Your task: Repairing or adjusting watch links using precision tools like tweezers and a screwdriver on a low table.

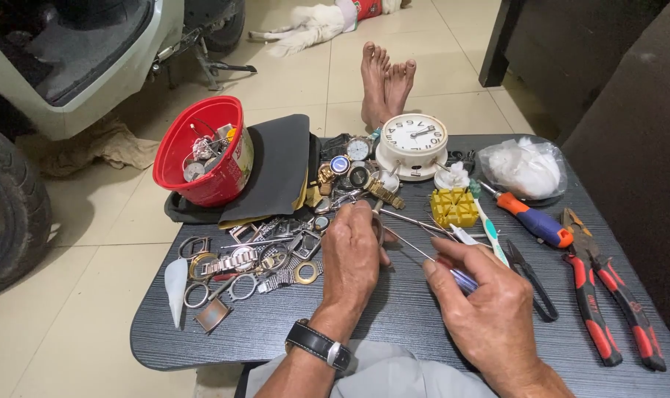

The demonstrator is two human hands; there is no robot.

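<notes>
Dark tabletop (pixel 394 309), tiled floor (pixel 91 221), scooter (pixel 77 59)

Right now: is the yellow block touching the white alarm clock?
Apart. The head view shows the yellow block on the dark table, with a strip of tabletop and a small white piece between it and the white alarm clock.

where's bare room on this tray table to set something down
Free patches: the near edge of the table below the watch parts, and the strip between the black cutters and red pliers. Crowded: around the clock and red bucket.
</notes>
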